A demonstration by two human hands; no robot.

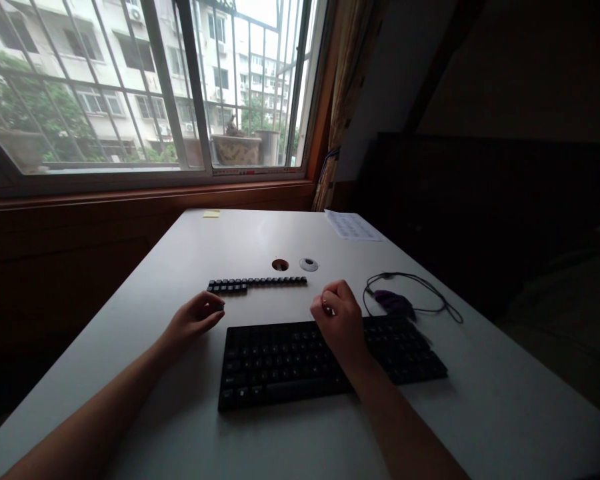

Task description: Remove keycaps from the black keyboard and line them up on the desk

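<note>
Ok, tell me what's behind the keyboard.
Behind the keyboard are two keycap rows, a desk hole, a round cover, purple cloth, cable, sticky note and paper. The right hand hides part of the keyboard's back edge; anything there cannot be seen.

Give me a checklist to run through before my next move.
1. Keyboard lying on the table: ok.
2. Loose keycaps lined up behind the keyboard: ok.
3. Small piece pinched in the left hand, identified: cannot tell.
4. Right hand empty: cannot tell; it's closed.
5. Whole keyboard in sight: not ok; the right arm crosses it.
6. Cable away from the loose keycaps: ok.
</note>
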